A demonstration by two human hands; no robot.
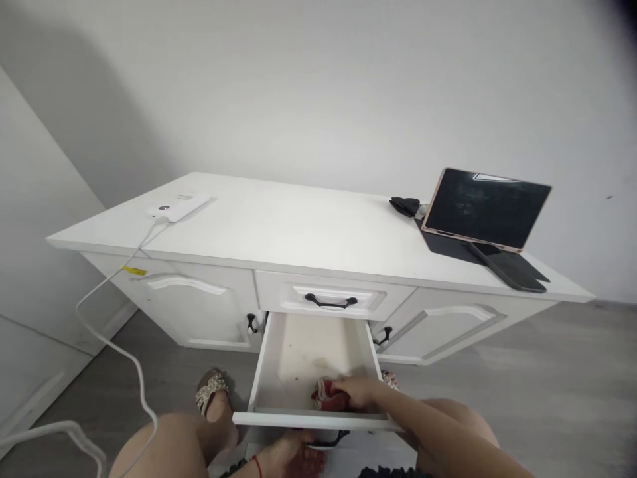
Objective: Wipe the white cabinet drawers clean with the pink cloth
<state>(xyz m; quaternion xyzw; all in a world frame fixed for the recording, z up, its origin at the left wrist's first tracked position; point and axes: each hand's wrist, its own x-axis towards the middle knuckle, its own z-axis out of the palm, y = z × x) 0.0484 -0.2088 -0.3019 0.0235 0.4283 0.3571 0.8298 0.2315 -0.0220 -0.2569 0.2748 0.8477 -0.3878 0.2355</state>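
Note:
Inside the pulled-out lower drawer [303, 345], my right hand [361, 393] is closed on a red folded cloth with a pale edge [326, 396], close to the drawer's front panel. Part of the cloth is hidden under my fingers. Below that panel, my left hand [291, 455], with a thin red string at its wrist, has its fingers curled at the left end of the black drawer handle [331, 441]. The drawer floor shows a faint brownish stain and small dark specks.
A shut upper drawer [331, 301] sits above, between two cabinet doors. On the white top stand a tablet [485, 209], a dark phone-like slab [507, 267], a black bundle [405, 206] and a white device [179, 207] with a trailing cable [107, 338]. My knees flank the drawer.

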